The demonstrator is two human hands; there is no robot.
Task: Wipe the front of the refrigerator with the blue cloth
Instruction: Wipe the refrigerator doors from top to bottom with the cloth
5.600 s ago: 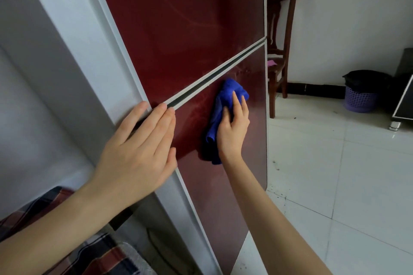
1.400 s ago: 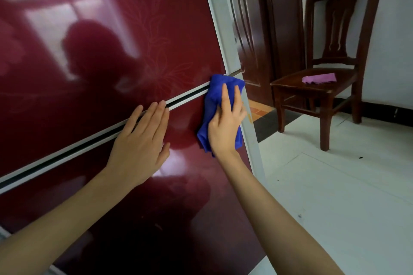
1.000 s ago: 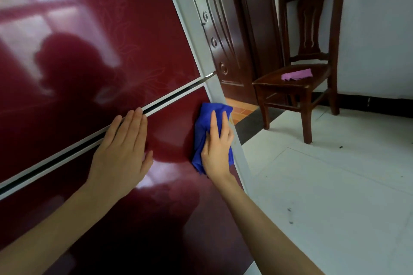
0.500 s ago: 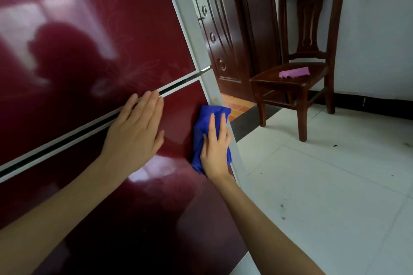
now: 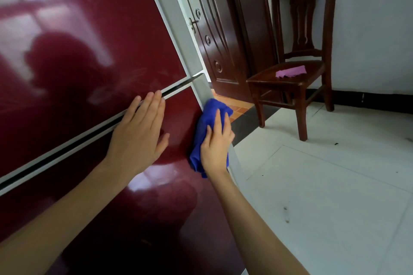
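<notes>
The refrigerator (image 5: 89, 40) has a glossy dark red front that fills the left half of the view, split by a slanting white and black seam between its two doors. My right hand (image 5: 215, 147) presses the bunched blue cloth (image 5: 209, 116) flat against the lower door's right edge, by the pale grey side trim. My left hand (image 5: 139, 138) lies flat with fingers together on the lower door just under the seam, holding nothing.
A dark wooden chair (image 5: 297, 73) stands to the right against the white wall, with a pink cloth (image 5: 290, 71) on its seat. A dark brown panelled door (image 5: 214, 29) is behind the refrigerator's edge. Pale floor tiles (image 5: 335, 185) spread out at right.
My right hand has kept the cloth at the lower door's right edge, with small shifts up and down. My left hand stays flat near the seam. The view has swung slightly.
</notes>
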